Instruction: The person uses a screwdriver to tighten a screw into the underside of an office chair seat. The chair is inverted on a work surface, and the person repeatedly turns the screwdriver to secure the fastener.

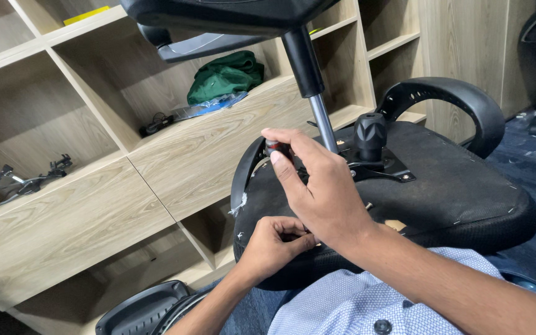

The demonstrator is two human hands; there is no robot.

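Observation:
An upturned black office chair seat point(454, 186) rests on my lap, its underside facing up. My right hand point(321, 186) is closed around a screwdriver handle point(273, 146) with a red and black top, held upright over the seat's near-left edge. Just below it, my left hand point(274, 245) is curled with fingers pinched against the seat edge; the screwdriver's tip and whatever the fingers hold are hidden. A metal mechanism plate with a black knob point(370, 133) and the gas lift column point(321, 118) stand just behind my right hand.
Wooden shelving point(175, 161) fills the left and back, holding a green cloth point(224, 74), black cables point(156, 124) and black clamps point(26, 180). A curved armrest point(448, 93) rises at the seat's far side; another black armrest point(144, 310) lies bottom left. The chair base point(218, 12) hangs overhead.

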